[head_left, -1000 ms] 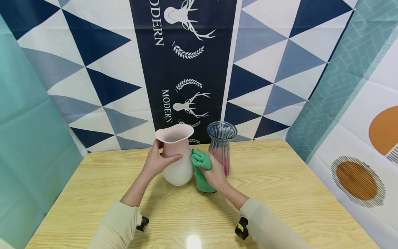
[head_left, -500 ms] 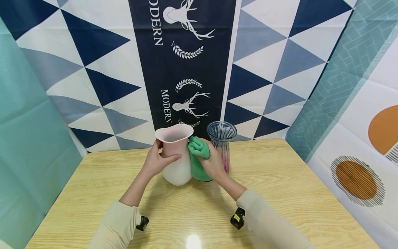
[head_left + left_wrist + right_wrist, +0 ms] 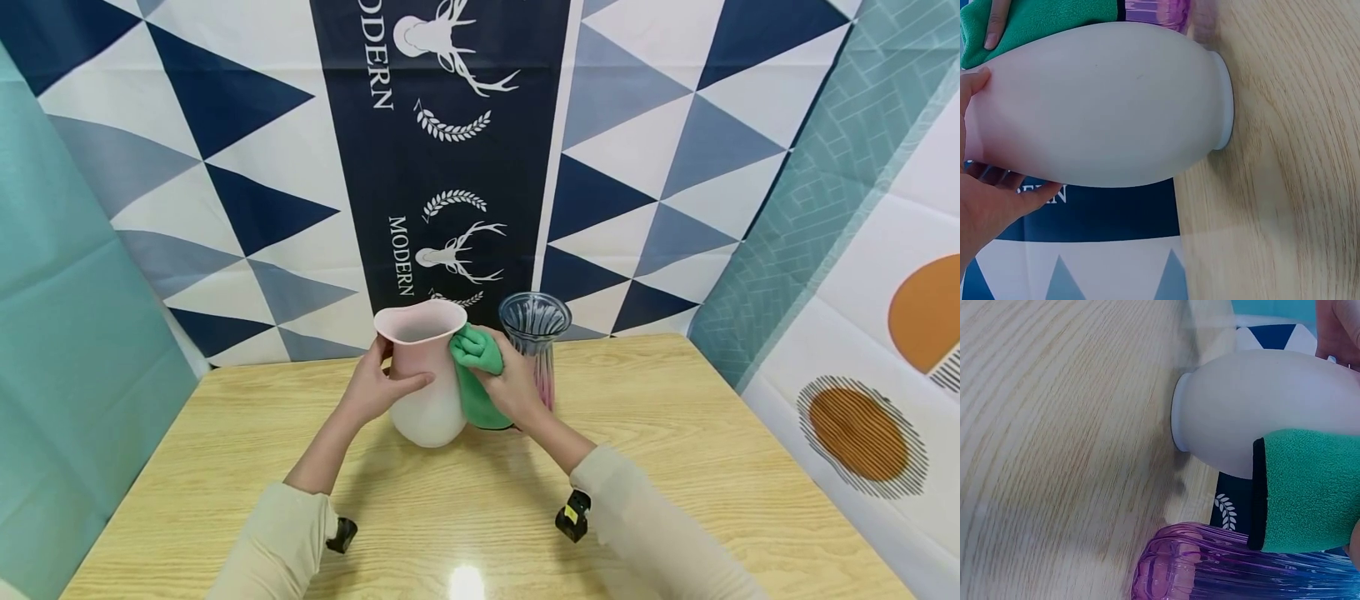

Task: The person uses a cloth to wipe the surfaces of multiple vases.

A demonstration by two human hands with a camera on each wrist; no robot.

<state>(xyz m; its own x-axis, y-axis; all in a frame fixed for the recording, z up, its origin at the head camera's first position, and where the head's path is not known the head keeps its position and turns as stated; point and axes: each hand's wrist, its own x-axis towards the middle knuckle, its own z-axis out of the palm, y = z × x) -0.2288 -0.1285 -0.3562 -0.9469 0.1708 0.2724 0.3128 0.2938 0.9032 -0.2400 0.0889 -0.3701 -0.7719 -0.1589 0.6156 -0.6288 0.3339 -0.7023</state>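
A pink-to-white vase (image 3: 429, 400) with a wavy rim stands upright on the wooden table. My left hand (image 3: 377, 387) grips its neck from the left, thumb across the front. In my right hand (image 3: 512, 379) a green cloth (image 3: 477, 352) is bunched, pressed against the vase's right side just below the rim. The cloth's dark-edged end (image 3: 1310, 490) hangs down beside the vase in the right wrist view. Right behind that hand stands a ribbed glass vase (image 3: 535, 317), blue above and pink below, partly hidden by the hand. The left wrist view shows the white vase's body (image 3: 1104, 103) and base.
The light wooden table (image 3: 675, 467) reaches back to a wall hanging (image 3: 450, 167) with triangles and deer prints. Teal cloth (image 3: 67, 333) hangs at the left, and a patterned panel (image 3: 847, 333) stands at the right. Both wrists carry small black cameras.
My right hand has moved left and up with the green cloth, from lower beside the vase to near its rim. My left hand keeps its hold on the neck, and the vase stays in place.
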